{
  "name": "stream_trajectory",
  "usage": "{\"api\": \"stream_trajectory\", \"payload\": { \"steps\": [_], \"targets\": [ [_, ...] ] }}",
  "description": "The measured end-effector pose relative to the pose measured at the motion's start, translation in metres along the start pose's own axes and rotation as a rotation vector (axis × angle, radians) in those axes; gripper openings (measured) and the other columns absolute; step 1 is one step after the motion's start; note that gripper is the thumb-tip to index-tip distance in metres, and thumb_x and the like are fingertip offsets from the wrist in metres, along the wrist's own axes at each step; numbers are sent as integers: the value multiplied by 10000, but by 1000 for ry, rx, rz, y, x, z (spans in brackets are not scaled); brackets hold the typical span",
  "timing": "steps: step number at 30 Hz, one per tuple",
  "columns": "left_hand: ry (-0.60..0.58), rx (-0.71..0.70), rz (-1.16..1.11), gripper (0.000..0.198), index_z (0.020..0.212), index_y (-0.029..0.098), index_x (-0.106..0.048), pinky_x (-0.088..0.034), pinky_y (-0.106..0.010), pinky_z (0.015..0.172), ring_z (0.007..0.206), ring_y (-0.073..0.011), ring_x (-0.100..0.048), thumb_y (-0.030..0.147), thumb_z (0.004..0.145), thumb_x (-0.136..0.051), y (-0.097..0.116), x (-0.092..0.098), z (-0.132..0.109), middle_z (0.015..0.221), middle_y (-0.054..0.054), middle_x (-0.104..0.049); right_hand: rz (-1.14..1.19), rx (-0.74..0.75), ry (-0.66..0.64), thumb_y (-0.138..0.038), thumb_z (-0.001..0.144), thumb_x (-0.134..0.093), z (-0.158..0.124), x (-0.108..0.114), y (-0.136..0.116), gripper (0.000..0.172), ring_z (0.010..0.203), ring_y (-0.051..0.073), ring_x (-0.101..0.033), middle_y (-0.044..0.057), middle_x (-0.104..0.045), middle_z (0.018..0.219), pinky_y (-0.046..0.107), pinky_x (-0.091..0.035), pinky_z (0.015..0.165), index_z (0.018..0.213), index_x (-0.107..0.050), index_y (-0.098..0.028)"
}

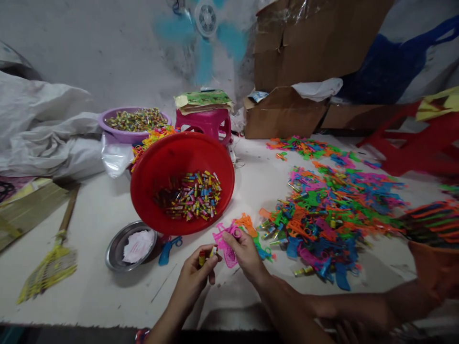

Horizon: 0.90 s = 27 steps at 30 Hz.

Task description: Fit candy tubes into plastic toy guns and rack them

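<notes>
My left hand (193, 274) is closed around a few small tubes (202, 258) with yellow and red labels, one of them pinched toward the fingertips. To its right, my right hand (249, 255) grips a pink plastic toy gun (229, 257) between thumb and fingers. The two hands are close together but apart, just in front of a tilted red basin (143, 191) of similar labelled tubes (201, 196). Orange and green toy pieces (245, 222) lie just behind my right hand. A blue toy gun (165, 252) rests on the table, left of my hands.
A metal bowl (111, 258) holding white paper slips stands left. A large heap of colourful toy guns (322, 215) spreads right. Another person's forearm (358, 306) reaches in there. Behind are a purple tub (103, 125), a pink stool (206, 124) and cardboard boxes (283, 117).
</notes>
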<state>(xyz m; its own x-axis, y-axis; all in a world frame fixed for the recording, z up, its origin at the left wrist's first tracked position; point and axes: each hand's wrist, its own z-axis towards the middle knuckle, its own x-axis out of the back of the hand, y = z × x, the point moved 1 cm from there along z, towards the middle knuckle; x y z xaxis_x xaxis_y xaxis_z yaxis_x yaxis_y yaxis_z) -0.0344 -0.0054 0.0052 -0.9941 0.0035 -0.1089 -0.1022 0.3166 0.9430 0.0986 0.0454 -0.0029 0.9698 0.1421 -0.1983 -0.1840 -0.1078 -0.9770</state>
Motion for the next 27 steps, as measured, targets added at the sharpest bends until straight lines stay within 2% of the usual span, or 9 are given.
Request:
{"api": "stream_trajectory", "payload": {
  "steps": [7, 13, 17, 19, 21, 23, 25, 26, 27],
  "targets": [
    [10, 50, -5, 453, 1019, 128, -551, -191, -164, 354, 389, -40, -410, 456, 707, -565, 0, -5, -1, 724, -38, -603, -155, 126, 56, -385, 758, -539, -4, -1, -2, 307, 495, 71, -317, -61, -335, 533, 195, -287, 460, 586, -389, -180],
    [23, -66, 115, 393, 989, 131, -592, -338, -182, 435, 430, -53, -437, 421, 726, -559, -1, -5, -5, 673, -17, -596, -299, 164, 88, -382, 758, -529, -10, -5, -2, 317, 478, 72, -316, -64, -328, 508, 196, -282, 449, 562, -376, -185],
    [3, -137, 252, 393, 1010, 130, -614, -361, -195, 448, 417, -68, -432, 404, 736, -547, -6, -7, -8, 556, 19, -552, -396, 174, 167, -401, 772, -494, -14, -21, 0, 321, 455, 72, -322, -64, -340, 483, 196, -281, 443, 559, -390, -184],
    [-10, -131, 275, 425, 1046, 121, -602, -374, -202, 459, 434, -86, -454, 409, 740, -536, -10, -5, -5, 508, 27, -534, -438, 169, 157, -421, 771, -484, -9, -18, -4, 325, 456, 78, -343, -58, -363, 479, 197, -291, 447, 563, -414, -182],
    [12, -94, 244, 475, 1071, 116, -584, -388, -212, 450, 492, -116, -503, 439, 727, -533, -14, 5, 2, 575, -6, -584, -532, 103, 104, -450, 769, -467, 2, 6, -13, 331, 468, 94, -386, -41, -411, 487, 206, -309, 456, 583, -466, -176],
    [125, -82, 215, 495, 1043, 122, -585, -397, -220, 437, 563, -140, -542, 473, 697, -545, -15, 23, 11, 733, -57, -629, -724, -25, 125, -478, 771, -439, 13, 48, -27, 349, 509, 130, -453, -4, -488, 536, 232, -341, 486, 652, -541, -166],
    [284, -109, 214, 475, 980, 132, -591, -383, -212, 424, 557, -132, -534, 485, 664, -571, -13, 44, 21, 763, -55, -615, -1071, -196, 393, -513, 752, -450, 19, 95, -42, 390, 600, 196, -518, 66, -561, 636, 280, -367, 528, 751, -587, -147],
    [334, -117, 212, 463, 962, 136, -584, -361, -202, 408, 515, -114, -507, 484, 656, -580, -11, 52, 24, 705, -29, -592, -1246, -193, 596, -509, 746, -464, 19, 113, -48, 412, 701, 238, -540, 119, -586, 750, 309, -381, 577, 835, -595, -129],
    [357, -116, 208, 452, 947, 142, -575, -337, -192, 393, 475, -96, -472, 479, 646, -592, -9, 56, 28, 645, 3, -558, -1358, -184, 688, -491, 759, -457, 18, 123, -51, 416, 781, 261, -545, 153, -590, 840, 325, -386, 620, 894, -594, -121]
  ]
}}
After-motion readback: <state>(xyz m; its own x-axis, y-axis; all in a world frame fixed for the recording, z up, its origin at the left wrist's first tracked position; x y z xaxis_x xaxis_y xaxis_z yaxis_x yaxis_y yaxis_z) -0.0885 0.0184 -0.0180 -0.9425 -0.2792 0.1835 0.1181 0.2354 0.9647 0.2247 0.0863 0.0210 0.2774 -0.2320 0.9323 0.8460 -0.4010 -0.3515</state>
